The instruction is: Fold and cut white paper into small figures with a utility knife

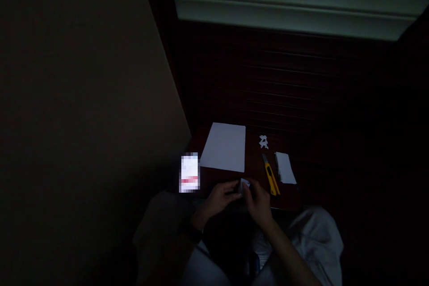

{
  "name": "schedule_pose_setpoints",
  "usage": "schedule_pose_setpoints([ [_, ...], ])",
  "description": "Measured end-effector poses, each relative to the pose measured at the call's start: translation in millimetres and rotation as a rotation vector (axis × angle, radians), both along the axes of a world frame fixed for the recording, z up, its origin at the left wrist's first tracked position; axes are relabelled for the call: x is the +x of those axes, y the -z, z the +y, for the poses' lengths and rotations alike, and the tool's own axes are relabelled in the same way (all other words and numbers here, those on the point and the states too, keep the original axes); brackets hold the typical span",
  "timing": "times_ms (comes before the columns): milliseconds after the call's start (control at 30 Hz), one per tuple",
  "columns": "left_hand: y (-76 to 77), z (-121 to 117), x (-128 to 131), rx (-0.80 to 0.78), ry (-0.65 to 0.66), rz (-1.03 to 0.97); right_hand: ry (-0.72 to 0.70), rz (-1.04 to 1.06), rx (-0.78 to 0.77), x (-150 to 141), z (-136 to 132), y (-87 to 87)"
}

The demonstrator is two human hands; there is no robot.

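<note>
Between my two hands, over the near edge of a small dark table, is a small folded piece of white paper. My left hand pinches it from the left with fingers and thumb. From the right, my right hand grips the same piece, its thumb pressed on the front. Dim light hides the exact folds. A yellow utility knife lies just right of my right hand, its blade end pointing away from me. Beyond my hands a large white sheet of paper lies flat.
A lit, blurred-out screen is at the table's left side. Small paper scraps lie near the back, and a stack of white paper pieces at the right. A wall rises on the left; slatted dark panelling stands behind.
</note>
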State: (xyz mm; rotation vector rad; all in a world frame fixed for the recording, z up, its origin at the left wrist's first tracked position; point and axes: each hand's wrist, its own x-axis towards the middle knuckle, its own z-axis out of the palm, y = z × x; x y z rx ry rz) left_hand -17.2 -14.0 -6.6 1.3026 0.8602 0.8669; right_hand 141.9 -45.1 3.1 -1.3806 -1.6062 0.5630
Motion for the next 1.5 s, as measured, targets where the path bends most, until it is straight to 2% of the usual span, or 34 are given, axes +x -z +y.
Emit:
schedule_pose_setpoints([
  [267,-18.8,-7.7,-1.5,0.004,-0.006,-0.039,-0.033,0.089,0.014,-2.6,-6.0,-22.9],
  [500,-24.0,-9.5,-0.9,-0.009,-0.027,-0.075,-0.093,0.074,0.037,-3.7,-8.4,-36.8],
  [700,-26.7,-12.6,0.4,0.0,-0.036,-0.113,-0.157,0.014,0.059,-1.8,-10.0,-38.5],
  [967,-27.7,-16.2,4.3,-0.098,-0.037,-0.173,-0.086,0.078,0.087,-3.0,-11.3,-39.3],
  [1300,-43.8,-21.2,6.2,-0.167,-0.023,-0.267,-0.104,0.076,0.099,-0.2,-9.7,-41.5],
  [1500,-37.1,-17.5,8.7,-0.133,-0.078,-0.217,-0.085,0.096,0.087,-0.6,-8.6,-37.7],
])
